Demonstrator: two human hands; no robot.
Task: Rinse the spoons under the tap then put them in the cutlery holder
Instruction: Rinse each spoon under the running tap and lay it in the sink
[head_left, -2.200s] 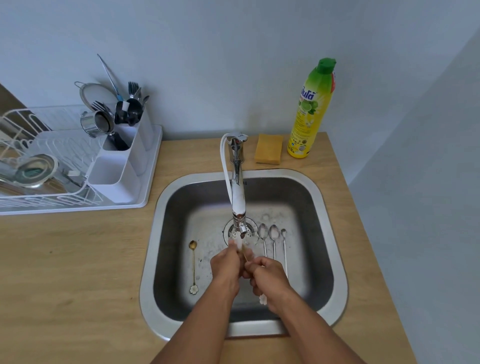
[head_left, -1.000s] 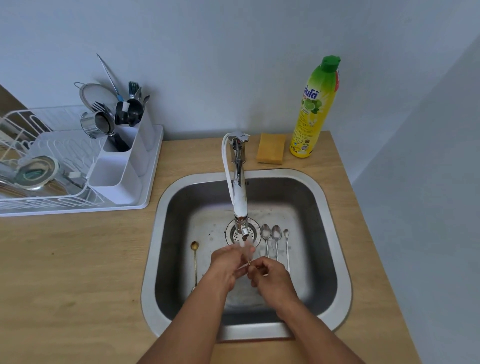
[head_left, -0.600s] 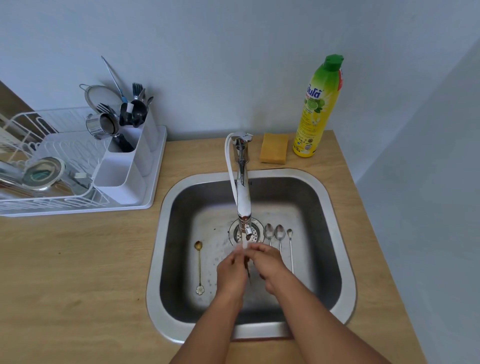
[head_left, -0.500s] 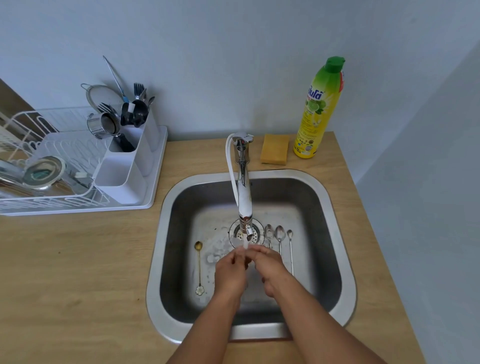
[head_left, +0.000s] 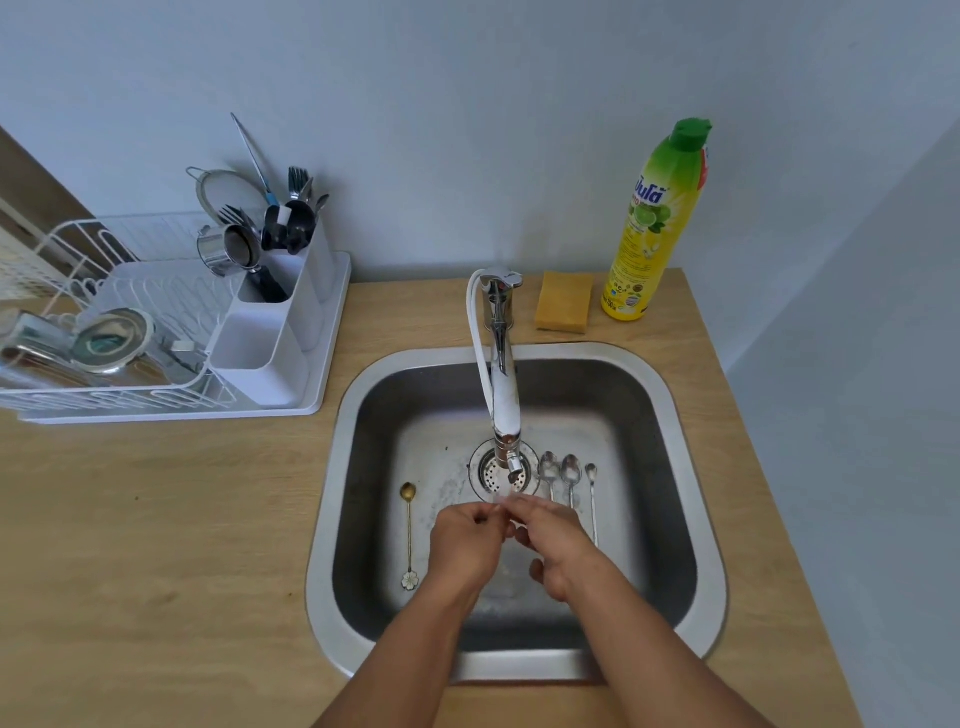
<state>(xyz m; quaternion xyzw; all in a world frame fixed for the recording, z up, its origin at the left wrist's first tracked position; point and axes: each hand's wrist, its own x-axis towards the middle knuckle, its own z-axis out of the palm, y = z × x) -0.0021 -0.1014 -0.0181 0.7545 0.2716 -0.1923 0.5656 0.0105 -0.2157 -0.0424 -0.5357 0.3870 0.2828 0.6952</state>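
Both hands meet under the tap (head_left: 506, 410). The left hand (head_left: 465, 540) and right hand (head_left: 553, 540) have curled fingers; whatever they pinch is hidden. The cutlery holder (head_left: 270, 338) sits at ten o'clock, nearer the left hand. A gold spoon (head_left: 409, 535) lies at nine, pointing twelve to six.

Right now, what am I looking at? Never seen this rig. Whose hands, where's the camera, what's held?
No robot here: a person's two bare hands, filmed by one wide-angle camera worn on the head, looking down. The left hand and right hand meet under the tap over the steel sink. They seem to pinch something small; I cannot tell what. In the sink lie a gold spoon and three silver spoons. On the counter: cutlery holder, sponge, soap bottle.
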